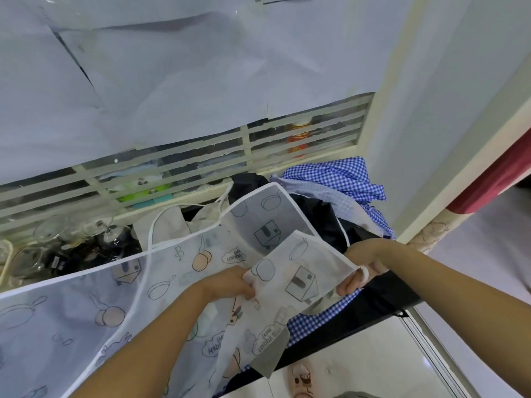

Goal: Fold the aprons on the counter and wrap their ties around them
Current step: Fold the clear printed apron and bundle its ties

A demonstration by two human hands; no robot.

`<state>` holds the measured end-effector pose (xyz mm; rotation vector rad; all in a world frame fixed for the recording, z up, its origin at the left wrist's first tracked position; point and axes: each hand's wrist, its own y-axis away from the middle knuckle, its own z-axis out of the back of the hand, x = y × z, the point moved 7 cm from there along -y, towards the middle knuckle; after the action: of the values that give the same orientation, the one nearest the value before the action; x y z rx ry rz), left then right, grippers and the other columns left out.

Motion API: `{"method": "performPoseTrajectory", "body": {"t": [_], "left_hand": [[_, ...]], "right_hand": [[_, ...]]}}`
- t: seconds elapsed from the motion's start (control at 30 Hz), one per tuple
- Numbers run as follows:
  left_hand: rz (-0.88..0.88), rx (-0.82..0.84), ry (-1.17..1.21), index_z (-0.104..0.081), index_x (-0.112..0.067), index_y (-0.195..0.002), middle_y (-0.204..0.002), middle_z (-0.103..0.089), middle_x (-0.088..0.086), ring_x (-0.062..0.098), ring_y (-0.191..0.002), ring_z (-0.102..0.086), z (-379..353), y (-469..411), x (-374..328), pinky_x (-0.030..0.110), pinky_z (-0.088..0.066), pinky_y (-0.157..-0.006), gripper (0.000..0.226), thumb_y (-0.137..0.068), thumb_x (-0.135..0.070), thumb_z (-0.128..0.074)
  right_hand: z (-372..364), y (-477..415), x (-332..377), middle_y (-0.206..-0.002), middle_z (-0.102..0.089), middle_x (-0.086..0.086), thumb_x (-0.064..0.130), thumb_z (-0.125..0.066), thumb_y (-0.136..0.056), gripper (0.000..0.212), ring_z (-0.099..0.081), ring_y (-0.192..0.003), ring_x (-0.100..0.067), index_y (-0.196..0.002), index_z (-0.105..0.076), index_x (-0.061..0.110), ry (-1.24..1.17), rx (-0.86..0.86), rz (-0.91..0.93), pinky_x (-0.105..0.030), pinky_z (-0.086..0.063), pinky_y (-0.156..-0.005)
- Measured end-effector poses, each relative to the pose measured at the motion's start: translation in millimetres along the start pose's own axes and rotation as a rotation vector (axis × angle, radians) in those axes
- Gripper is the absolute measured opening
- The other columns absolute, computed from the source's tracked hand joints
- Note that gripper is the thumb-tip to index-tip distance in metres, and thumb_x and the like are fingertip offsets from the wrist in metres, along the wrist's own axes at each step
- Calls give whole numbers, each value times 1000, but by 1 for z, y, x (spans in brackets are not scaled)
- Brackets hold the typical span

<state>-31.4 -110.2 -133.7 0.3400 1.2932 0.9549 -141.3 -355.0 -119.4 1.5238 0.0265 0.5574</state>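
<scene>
Translucent white apron (184,271), edged in white binding and printed with frying pans, egg-like shapes and little houses, lies spread across the dark counter (373,314), with one corner flap lifted off it. The left hand (230,282) pinches the flap's left edge, and the right hand (362,268) grips its right corner, fingers curled round the trim. Cloud-shaped bubbles read "Happy", upside down or reversed. A blue gingham apron (339,176) and a dark apron (313,208) lie heaped behind.

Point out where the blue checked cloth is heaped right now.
In the head view the blue checked cloth lies heaped at the back right of the counter, by the window grille, beyond the right hand and beside a dark cloth.
</scene>
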Motion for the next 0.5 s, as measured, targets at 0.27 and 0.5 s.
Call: {"method": "performPoseTrajectory", "body": {"t": [0.27,0.5], "left_hand": [[16,23,1,-69,-14,-80,-87,-70,4,19,-83,-65,-4,3,-5,28,-54,-82,25,-76,10,-62],[10,-20,33,-72,-6,-86,-92,-70,9,25,-93,-64,-11,6,1,32,-52,-90,22,-73,10,-66]], "right_hand": [[6,2,14,-79,-68,-14,7,-55,-94,14,-65,-72,-19,-89,-64,-1,-364,-40,88,-27,-57,-71],[9,10,2,-94,-66,-7,0,-54,-93,20,-61,-74,-13,-112,-60,1,-139,-131,134,-20,-56,-74]]}}
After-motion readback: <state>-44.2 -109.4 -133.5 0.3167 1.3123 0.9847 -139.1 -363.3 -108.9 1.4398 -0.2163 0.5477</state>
